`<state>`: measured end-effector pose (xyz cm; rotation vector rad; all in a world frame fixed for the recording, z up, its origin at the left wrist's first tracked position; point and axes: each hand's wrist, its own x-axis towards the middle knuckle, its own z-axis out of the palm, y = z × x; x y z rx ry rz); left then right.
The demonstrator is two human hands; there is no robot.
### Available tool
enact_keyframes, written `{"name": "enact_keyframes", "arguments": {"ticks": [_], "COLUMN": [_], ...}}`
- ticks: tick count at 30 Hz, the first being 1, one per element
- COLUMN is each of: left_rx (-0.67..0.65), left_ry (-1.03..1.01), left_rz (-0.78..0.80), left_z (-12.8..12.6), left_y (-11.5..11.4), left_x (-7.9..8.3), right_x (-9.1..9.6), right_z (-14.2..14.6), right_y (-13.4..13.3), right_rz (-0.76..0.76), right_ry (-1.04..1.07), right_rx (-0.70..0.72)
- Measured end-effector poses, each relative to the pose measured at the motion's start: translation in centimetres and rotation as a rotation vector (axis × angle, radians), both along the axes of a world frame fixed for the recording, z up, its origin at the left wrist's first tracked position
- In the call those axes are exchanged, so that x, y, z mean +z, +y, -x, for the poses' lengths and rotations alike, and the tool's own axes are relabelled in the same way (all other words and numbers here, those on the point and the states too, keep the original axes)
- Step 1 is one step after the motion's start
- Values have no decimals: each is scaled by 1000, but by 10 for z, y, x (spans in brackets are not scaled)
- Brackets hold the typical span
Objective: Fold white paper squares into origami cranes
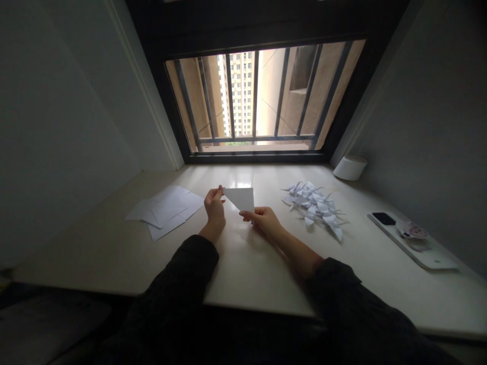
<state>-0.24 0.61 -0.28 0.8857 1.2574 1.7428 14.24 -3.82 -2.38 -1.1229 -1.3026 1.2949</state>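
A folded white sheet of paper (243, 197), triangular in outline, is held up between both hands over the white sill. My left hand (215, 204) pinches its left corner between thumb and fingers. Lower on the right, my right hand (263, 218) grips the paper near its bottom corner, thumb in front and fingers behind. Loose white paper sheets (167, 210) lie overlapping to the left of my left hand. On the right rests a heap of folded paper cranes (314, 203), apart from my right hand.
A phone (413, 241) with a round grip on its back lies at the far right. Near the right wall stands a white cylindrical object (350, 168). The barred window (266, 101) rises behind the white sill (258, 279), whose front edge is close to my body.
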Motion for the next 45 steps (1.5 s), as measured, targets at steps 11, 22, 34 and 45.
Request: {"name": "enact_keyframes", "arguments": {"ticks": [11, 22, 34, 45], "left_rx": [137, -99, -73, -217], "left_ry": [-146, 405, 780, 761], "left_rz": [42, -235, -396, -369], "left_z": [19, 1, 1, 11], "left_y": [11, -8, -20, -12], "left_x": [6, 6, 15, 18], "right_x": [2, 1, 0, 4], "right_z": [-3, -25, -35, -42], "right_y": [-3, 17, 21, 23], "right_rz": [2, -131, -306, -292], "right_ry": [-47, -95, -418, -248], "right_rx": [19, -91, -158, -46]}}
